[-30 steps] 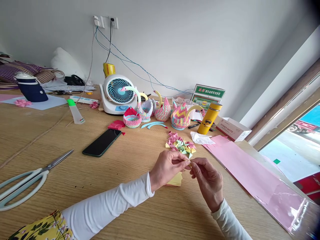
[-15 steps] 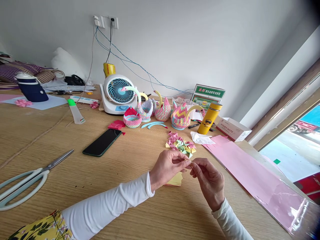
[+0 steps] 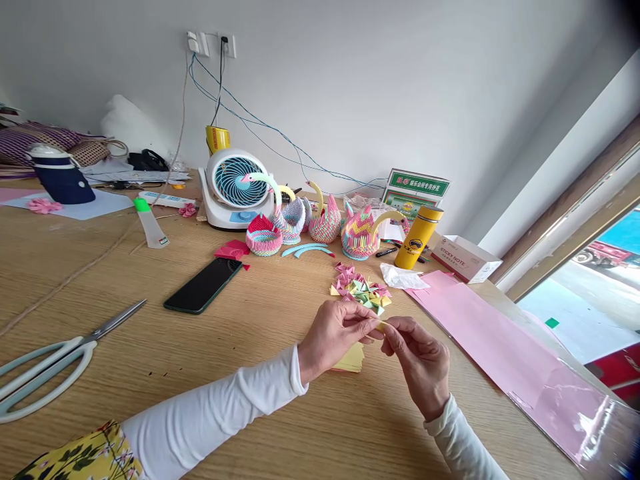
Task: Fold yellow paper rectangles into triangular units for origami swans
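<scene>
Between the fingertips of both hands is a small piece of yellow paper, mostly covered by the fingers. My left hand pinches its left end, and my right hand pinches the right end. Below my left hand lies a stack of yellow paper slips, partly hidden by it. Just beyond the fingers is a pile of folded paper triangles in pink, green and yellow. Farther back stand several folded-paper swans and a pink paper bowl shape.
Large scissors lie at the left, a phone nearer the middle. A glue bottle and a fan stand behind. Rightward are a yellow flask, a sticky note box and pink paper sheets in plastic.
A little more of the yellow paper shows between the fingertips, which are slightly farther apart. Both hands otherwise stay in nearly the same place.
</scene>
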### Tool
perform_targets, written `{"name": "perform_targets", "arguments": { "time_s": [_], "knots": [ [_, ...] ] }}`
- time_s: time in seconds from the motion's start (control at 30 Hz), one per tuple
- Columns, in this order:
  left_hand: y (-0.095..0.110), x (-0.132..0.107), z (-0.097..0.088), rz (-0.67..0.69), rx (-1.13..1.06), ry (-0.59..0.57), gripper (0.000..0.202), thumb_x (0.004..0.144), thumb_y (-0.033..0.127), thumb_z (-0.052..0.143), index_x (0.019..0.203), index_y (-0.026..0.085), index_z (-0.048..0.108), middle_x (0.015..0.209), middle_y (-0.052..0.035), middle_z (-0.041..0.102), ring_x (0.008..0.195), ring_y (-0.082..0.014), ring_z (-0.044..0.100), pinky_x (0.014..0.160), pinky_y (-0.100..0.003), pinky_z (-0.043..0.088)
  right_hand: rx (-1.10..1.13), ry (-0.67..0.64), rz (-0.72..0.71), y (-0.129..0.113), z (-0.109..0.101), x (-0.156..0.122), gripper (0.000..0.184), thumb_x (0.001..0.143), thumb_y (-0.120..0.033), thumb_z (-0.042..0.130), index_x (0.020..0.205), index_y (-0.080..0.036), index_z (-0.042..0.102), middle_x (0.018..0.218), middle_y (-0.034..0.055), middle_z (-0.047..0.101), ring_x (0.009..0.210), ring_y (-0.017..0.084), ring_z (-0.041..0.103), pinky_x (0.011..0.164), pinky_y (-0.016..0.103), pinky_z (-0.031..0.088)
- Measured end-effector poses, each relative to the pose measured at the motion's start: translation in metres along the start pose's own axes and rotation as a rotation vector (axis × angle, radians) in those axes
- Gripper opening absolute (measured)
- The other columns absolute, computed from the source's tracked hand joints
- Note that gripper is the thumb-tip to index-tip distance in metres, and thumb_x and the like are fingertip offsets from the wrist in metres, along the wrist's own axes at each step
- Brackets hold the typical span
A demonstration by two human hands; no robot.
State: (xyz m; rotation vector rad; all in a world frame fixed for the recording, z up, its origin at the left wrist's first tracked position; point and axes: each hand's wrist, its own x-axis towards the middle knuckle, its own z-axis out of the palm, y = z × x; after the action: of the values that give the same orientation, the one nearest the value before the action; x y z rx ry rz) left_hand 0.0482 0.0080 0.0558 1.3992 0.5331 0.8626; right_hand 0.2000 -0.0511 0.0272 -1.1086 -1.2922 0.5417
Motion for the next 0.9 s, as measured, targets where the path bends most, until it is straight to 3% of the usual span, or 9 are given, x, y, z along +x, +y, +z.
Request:
{"name": "perform_targets", "arguments": {
  "time_s": [0.23,0.47,0.77,0.9],
  "knots": [
    [0.0001,0.0001,0.0000,0.058,0.021,-0.016,0.032,0.075,0.040,0.068,0.084,0.009,0.067,0.068,-0.0042,0.066,0.060,-0.0156,0.067,0.061,-0.025,0.054,0.057,0.013,0.031,-0.0016,-0.0004,-0.0003,0.011,0.081,-0.029,0.066,0.078,-0.018,0.066,0.060,-0.0010,0.057,0.048,0.010,0.052,0.045,0.023,0.044],
    [-0.0007,-0.0013,-0.0015,0.090,0.150,-0.004,0.031,0.076,0.041,0.066,0.086,0.012,0.067,0.075,-0.0043,0.066,0.049,-0.0103,0.062,0.048,-0.018,0.047,0.019,0.016,0.057,-0.0015,-0.0010,0.0008,0.015,0.079,-0.033,0.068,0.078,-0.018,0.066,0.056,-0.0017,0.056,0.047,0.011,0.052,0.045,0.024,0.044],
    [0.0027,-0.0005,0.0000,0.045,0.021,-0.027,0.033,0.072,0.041,0.070,0.073,0.009,0.065,0.059,0.0011,0.055,0.045,-0.0088,0.057,0.042,-0.018,0.047,0.018,-0.020,0.109,0.0005,-0.0017,0.0006,0.016,0.082,-0.033,0.064,0.079,-0.017,0.065,0.053,-0.0004,0.061,0.047,0.011,0.055,0.048,0.023,0.046],
    [0.0023,-0.0007,0.0006,0.008,-0.037,-0.012,0.033,0.070,0.040,0.072,0.072,0.008,0.064,0.063,-0.0006,0.058,0.046,-0.0077,0.057,0.044,-0.018,0.048,0.020,0.000,0.113,0.0014,-0.0010,0.0009,0.016,0.081,-0.032,0.066,0.079,-0.016,0.067,0.052,-0.0001,0.061,0.047,0.012,0.055,0.047,0.023,0.046]
  ]
}}
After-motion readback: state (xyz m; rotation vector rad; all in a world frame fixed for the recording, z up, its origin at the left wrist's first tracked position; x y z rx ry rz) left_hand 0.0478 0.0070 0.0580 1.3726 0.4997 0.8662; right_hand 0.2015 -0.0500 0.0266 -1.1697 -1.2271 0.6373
